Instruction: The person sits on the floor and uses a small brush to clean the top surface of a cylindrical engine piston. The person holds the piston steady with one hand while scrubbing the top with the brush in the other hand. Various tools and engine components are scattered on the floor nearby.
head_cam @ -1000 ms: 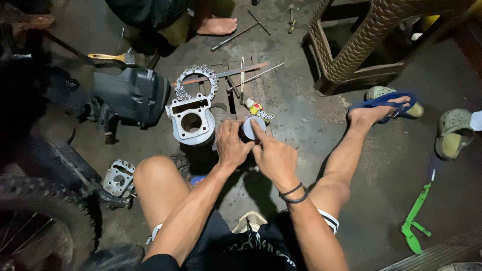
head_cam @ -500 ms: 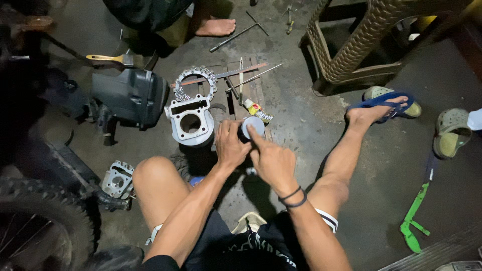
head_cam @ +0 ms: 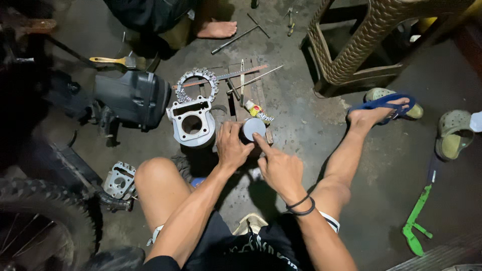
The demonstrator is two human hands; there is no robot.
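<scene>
Round grey piston (head_cam: 253,127): flat top upward, gripped by left hand (head_cam: 232,146); right hand (head_cam: 281,168), forefinger extended, touches its near edge.

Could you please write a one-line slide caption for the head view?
Left hand grips round grey metal piston, right hand fingertip on it, beside grey engine cylinder block.

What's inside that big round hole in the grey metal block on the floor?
The grey metal block shows only a dark, smooth-walled bore with nothing visible in it. Its bottom is lost in shadow. Beside it, the left hand holds a round grey piston.
</scene>
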